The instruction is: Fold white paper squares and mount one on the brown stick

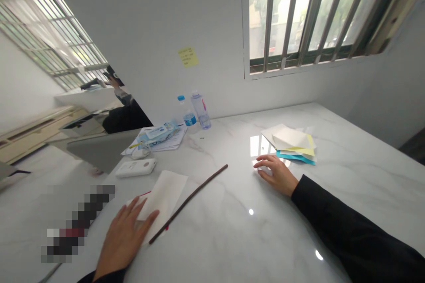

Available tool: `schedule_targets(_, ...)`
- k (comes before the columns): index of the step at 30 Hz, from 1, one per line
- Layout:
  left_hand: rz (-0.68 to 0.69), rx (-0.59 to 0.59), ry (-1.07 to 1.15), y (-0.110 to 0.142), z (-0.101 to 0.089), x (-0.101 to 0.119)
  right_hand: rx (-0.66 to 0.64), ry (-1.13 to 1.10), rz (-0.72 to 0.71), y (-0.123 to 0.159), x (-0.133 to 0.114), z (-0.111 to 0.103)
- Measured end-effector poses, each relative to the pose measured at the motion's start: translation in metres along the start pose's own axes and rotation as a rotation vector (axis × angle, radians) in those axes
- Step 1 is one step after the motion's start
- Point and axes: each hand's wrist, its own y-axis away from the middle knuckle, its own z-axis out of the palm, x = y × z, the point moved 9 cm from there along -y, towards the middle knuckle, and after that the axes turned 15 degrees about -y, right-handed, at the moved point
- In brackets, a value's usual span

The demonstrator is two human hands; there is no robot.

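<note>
My left hand (127, 230) lies on a folded white sheet of paper (171, 188) at the lower left, palm down with its fingers apart. Part of the sheet is hidden beneath it. A thin dark brown stick (195, 194) lies slantwise just right of the paper, its near end close to my left thumb. A small red bit shows beside the stick, too little of it to name. My right hand (274, 174) rests on the marble-patterned tabletop (265, 239), fingers loosely bent and apart, holding nothing. Just beyond it is a small pile of white, yellow and blue papers (292, 141).
A white box-like device (136, 167) sits behind my left hand. Further back are a wipes packet (159, 134) on papers, a blue-capped bottle (189, 117) and a clear bottle (201, 110) by the wall. A low grey divider (102, 148) runs along the left.
</note>
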Motion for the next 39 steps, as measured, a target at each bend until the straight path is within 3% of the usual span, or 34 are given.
schedule_targets(2, -0.094, 0.010, 0.087, -0.004, -0.020, 0.002, 0.012, -0.008, 0.011, -0.001, -0.002, -0.001)
schedule_targets(5, -0.468, -0.070, 0.352, -0.006, -0.047, 0.001, 0.075, -0.045, 0.037, -0.003, -0.007, -0.008)
schedule_targets(6, -0.533, -0.013, 0.517, -0.008, -0.064, 0.009, 0.093, -0.077, 0.045, -0.003, -0.010, -0.011)
schedule_targets(8, -0.417, 0.068, 0.904, -0.025, -0.098, 0.051, 0.101, -0.191, 0.073, -0.004, -0.015, -0.013)
schedule_targets(11, -0.185, -0.073, 1.235, -0.048, -0.127, 0.133, 0.054, -0.553, 0.248, -0.002, -0.008, -0.004)
schedule_targets(13, -0.051, -0.271, 1.363, -0.055, -0.122, 0.190, -0.003, -0.893, 0.429, 0.004, 0.002, 0.011)
schedule_targets(15, 0.075, -0.417, 1.401, -0.055, -0.104, 0.237, -0.110, -1.163, 0.605, 0.013, 0.006, 0.029)
schedule_targets(18, 0.180, -0.536, 1.345, -0.045, -0.056, 0.277, -0.149, -1.231, 0.746, 0.020, 0.015, 0.036)
schedule_targets(21, 0.256, -0.373, 1.042, -0.037, -0.023, 0.279, -0.003, -1.051, 0.748, 0.019, 0.029, 0.019)
schedule_targets(22, 0.284, -0.330, 0.962, -0.035, -0.017, 0.278, -0.010, -0.976, 0.736, 0.019, 0.031, 0.017)
schedule_targets(24, 0.325, -0.292, 0.897, -0.030, -0.012, 0.278, -0.082, -0.811, 0.669, 0.017, 0.030, 0.014)
schedule_targets(27, 0.287, -0.280, 0.989, -0.030, -0.016, 0.275, -0.125, -0.630, 0.543, 0.016, 0.025, 0.011)
schedule_targets(33, 0.053, -0.448, 1.342, -0.028, -0.008, 0.274, 0.181, -0.622, 0.549, 0.022, 0.030, -0.004)
schedule_targets(36, 0.005, -0.493, 1.402, -0.025, 0.001, 0.276, 0.169, -0.730, 0.605, 0.026, 0.033, 0.007)
schedule_targets(39, 0.017, -0.540, 1.411, -0.022, 0.006, 0.280, 0.098, -0.677, 0.605, 0.028, 0.026, 0.014)
